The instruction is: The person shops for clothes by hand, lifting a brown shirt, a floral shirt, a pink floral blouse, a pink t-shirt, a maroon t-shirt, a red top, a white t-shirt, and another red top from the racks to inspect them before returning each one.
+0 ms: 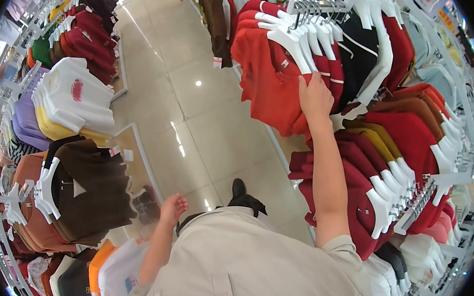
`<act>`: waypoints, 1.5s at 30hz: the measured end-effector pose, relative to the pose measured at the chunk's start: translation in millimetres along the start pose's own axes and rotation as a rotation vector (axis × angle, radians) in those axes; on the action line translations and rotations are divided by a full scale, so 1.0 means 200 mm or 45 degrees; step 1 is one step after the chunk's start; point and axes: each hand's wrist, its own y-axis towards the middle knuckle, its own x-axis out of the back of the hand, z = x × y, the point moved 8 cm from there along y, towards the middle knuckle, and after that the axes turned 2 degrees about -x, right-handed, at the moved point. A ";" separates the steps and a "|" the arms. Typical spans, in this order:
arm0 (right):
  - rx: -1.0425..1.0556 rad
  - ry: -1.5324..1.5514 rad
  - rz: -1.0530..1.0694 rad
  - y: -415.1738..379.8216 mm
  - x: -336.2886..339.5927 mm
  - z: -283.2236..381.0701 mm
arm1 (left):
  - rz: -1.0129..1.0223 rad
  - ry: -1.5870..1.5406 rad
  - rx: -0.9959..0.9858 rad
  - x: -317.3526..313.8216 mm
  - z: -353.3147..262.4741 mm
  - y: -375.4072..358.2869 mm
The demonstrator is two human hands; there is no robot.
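My right hand point(316, 98) is closed on the shoulder of a bright red sweater point(273, 86), near the end of its white hanger point(292, 44). This sweater is the front one of several red garments on a metal rail arm point(317, 6); its hem and sleeves hang loosely over the aisle. The thumb and fingertips are partly hidden against the cloth. My left hand point(174, 207) hangs low at my side with its fingers curled in and nothing visible in it. The nearest garment to it is a dark brown top point(96, 183) on the left rack.
Dark red sweaters point(341, 182) hang on another arm just below my right forearm. A black garment with white trim point(358, 51) hangs behind the red ones. Across the tiled aisle point(186, 121) stands the left rack with a white shirt point(78, 92) and a low platform edge point(144, 159).
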 end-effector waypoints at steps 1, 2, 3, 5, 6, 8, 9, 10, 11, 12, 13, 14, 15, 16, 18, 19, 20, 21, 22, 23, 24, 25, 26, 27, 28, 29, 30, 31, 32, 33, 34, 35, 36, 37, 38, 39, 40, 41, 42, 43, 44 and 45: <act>0.008 0.015 -0.024 -0.01 0.01 0.00 | 0.000 0.008 0.006 0.00 0.01 0.01; 0.017 0.032 -0.050 -0.03 0.02 0.00 | 0.000 0.017 0.009 0.00 0.01 0.03; 0.026 0.050 -0.079 -0.03 0.03 0.00 | -0.016 0.022 0.013 0.00 0.00 0.02; 0.021 0.043 -0.071 -0.04 0.02 -0.02 | -0.045 0.026 0.011 -0.03 -0.01 0.03; 0.020 0.041 -0.068 -0.04 0.01 -0.03 | -0.036 0.039 0.022 -0.02 -0.01 0.05; 0.020 0.033 -0.062 -0.04 0.00 -0.04 | -0.020 0.060 0.032 -0.02 -0.01 0.08; 0.019 0.031 -0.060 -0.03 0.01 -0.04 | -0.030 0.071 0.031 -0.02 -0.02 0.08; 0.021 0.058 -0.069 -0.04 0.02 -0.03 | -0.038 0.081 0.030 -0.03 -0.02 0.09; 0.025 0.083 -0.078 -0.04 0.03 -0.03 | -0.044 0.089 0.030 -0.04 -0.03 0.10; 0.029 0.107 -0.086 -0.05 0.05 -0.03 | -0.056 0.090 0.031 -0.06 -0.04 0.11; 0.002 0.133 -0.045 -0.07 0.06 -0.03 | -0.070 0.091 0.034 -0.06 -0.05 0.12; 0.028 0.165 -0.086 -0.08 0.07 -0.03 | -0.086 0.093 0.041 -0.07 -0.05 0.12; 0.052 0.195 -0.123 -0.10 0.07 -0.03 | -0.079 0.102 0.037 -0.07 -0.05 0.13; 0.073 0.224 -0.159 -0.12 0.08 -0.03 | -0.070 0.114 0.034 -0.08 -0.05 0.14; 0.070 0.315 -0.186 -0.16 0.09 -0.03 | -0.072 0.137 0.022 -0.07 -0.06 0.18; 0.128 0.325 -0.299 -0.19 0.12 -0.02 | -0.081 0.148 0.014 -0.05 -0.07 0.20; 0.181 0.330 -0.406 -0.24 0.15 -0.01 | -0.093 0.164 0.013 -0.03 -0.06 0.22; 0.207 0.380 -0.479 -0.29 0.17 0.00 | -0.099 0.158 0.012 -0.01 -0.07 0.22; 0.236 0.434 -0.503 -0.37 0.18 0.00 | -0.160 0.183 0.018 0.04 -0.07 0.20; 0.273 0.484 -0.542 -0.44 0.19 0.00 | -0.208 0.203 0.013 0.06 -0.08 0.21; 0.316 0.532 -0.591 -0.51 0.21 0.00 | -0.250 0.220 0.001 0.07 -0.10 0.23; 0.346 0.573 -0.581 -0.60 0.20 0.01 | -0.260 0.260 0.002 0.12 -0.09 0.26; 0.365 0.640 -0.506 -0.69 0.16 0.01 | -0.267 0.321 0.002 0.16 -0.08 0.30; 0.379 0.708 -0.430 -0.78 0.13 0.02 | -0.275 0.385 0.002 0.20 -0.07 0.32; 0.368 0.788 -0.220 -0.85 0.09 0.04 | -0.276 0.459 0.005 0.25 -0.06 0.35; 0.341 0.828 0.020 -0.95 -0.02 0.03 | -0.263 0.573 0.029 0.29 -0.05 0.39; 0.292 0.772 0.333 -1.09 -0.17 0.02 | -0.244 0.693 0.057 0.34 -0.02 0.44; 0.239 0.719 0.636 -1.25 -0.31 -0.02 | -0.216 0.810 0.072 0.34 0.00 0.48; 0.274 0.576 0.847 -1.39 -0.38 -0.06 | -0.155 0.919 0.067 0.30 0.03 0.51; 0.314 0.438 1.064 -1.55 -0.43 -0.09 | -0.100 1.020 0.060 0.27 0.06 0.52; 0.361 0.300 1.278 -1.69 -0.45 -0.12 | -0.048 1.113 0.045 0.22 0.07 0.53; 0.272 0.309 1.267 -1.77 -0.42 -0.17 | 0.038 1.165 0.006 0.15 0.10 0.53; 0.183 0.324 1.259 -1.85 -0.38 -0.21 | 0.120 1.219 -0.029 0.06 0.13 0.50; 0.093 0.339 1.253 -1.94 -0.34 -0.25 | 0.202 1.271 -0.060 -0.02 0.17 0.45; 0.051 0.346 1.190 -2.04 -0.30 -0.28 | 0.260 1.241 -0.070 -0.08 0.21 0.39; 0.015 0.345 1.122 -2.12 -0.29 -0.32 | 0.320 1.203 -0.083 -0.15 0.26 0.33; -0.018 0.344 1.054 -2.20 -0.25 -0.36 | 0.378 1.163 -0.096 -0.18 0.34 0.29; -0.059 0.340 1.063 -2.30 -0.23 -0.40 | 0.433 1.192 -0.088 -0.20 0.43 0.23; -0.101 0.338 1.068 -2.38 -0.19 -0.43 | 0.489 1.223 -0.084 -0.19 0.52 0.20; -0.145 0.339 1.067 -2.45 -0.16 -0.46 | 0.546 1.258 -0.084 -0.19 0.60 0.17; -0.191 0.308 1.054 -2.54 -0.13 -0.50 | 0.581 1.294 -0.050 -0.16 0.69 0.13; -0.239 0.279 1.051 -2.64 -0.10 -0.54 | 0.610 1.330 -0.008 -0.08 0.80 0.12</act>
